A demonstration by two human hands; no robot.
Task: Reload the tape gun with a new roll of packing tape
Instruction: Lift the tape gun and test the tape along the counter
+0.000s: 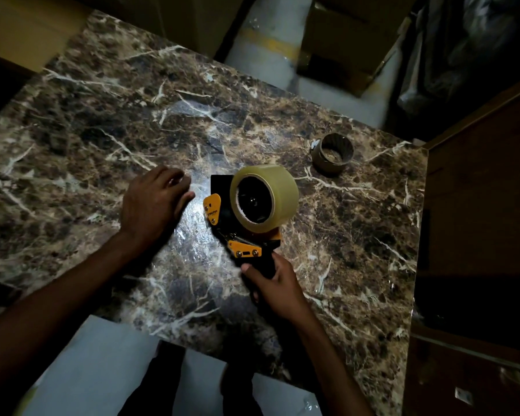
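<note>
A black and orange tape gun stands over the marble table near its middle. A full roll of clear packing tape sits on the gun's spindle. My right hand is wrapped around the gun's black handle from below. To the left of the gun, my left hand hovers palm down with loosely curled fingers, holding nothing and a short gap from the gun's front. An empty brown cardboard tape core stands upright on the table to the right, behind the gun.
Cardboard boxes stand on the floor beyond the table's far edge. A dark wooden cabinet borders the table's right side. Black plastic bags lie at the upper right. My legs show below the near edge.
</note>
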